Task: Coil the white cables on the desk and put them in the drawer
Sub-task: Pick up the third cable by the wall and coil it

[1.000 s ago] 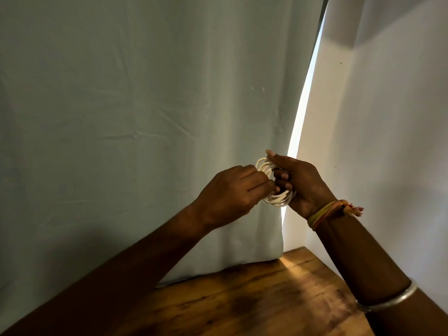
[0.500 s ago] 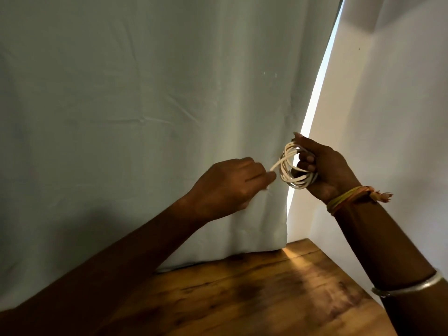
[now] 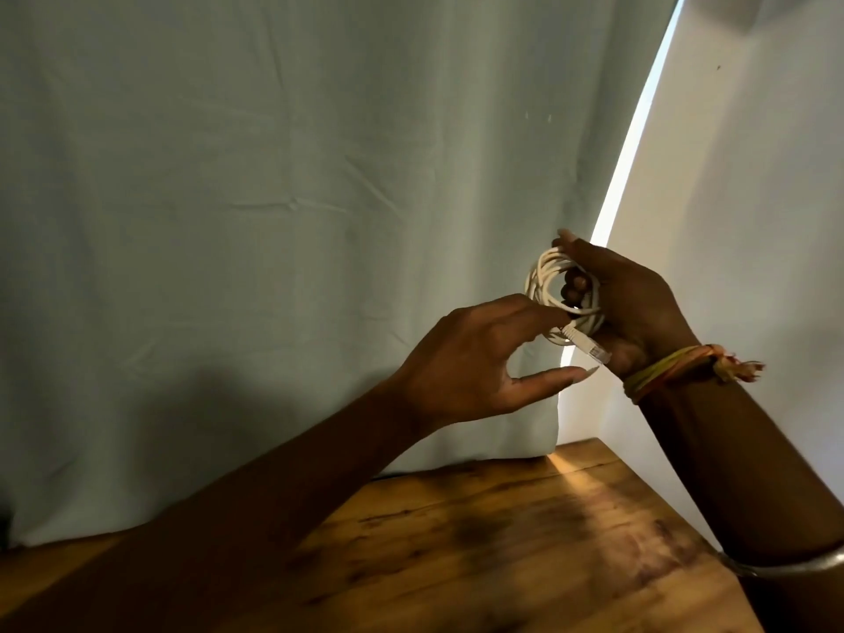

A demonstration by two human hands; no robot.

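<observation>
The right hand (image 3: 635, 308) is holding the coiled white cable (image 3: 564, 296) up in the air above the wooden worktop (image 3: 502, 541), its grip wrapped around the loops with fingers threaded through them. The left hand (image 3: 475, 363) is touching the coil's lower edge, grip spread, thumb extended beneath the dangling plug (image 3: 730, 350).

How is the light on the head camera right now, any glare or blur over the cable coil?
Head view: dim overall; a bright overexposed strip of daylight beside the pale curtain backlights the coiled white cable in the right hand. Coil and clear plug stay sharp; the left hand is shadowed; wide-angle bending curves the strip.
</observation>
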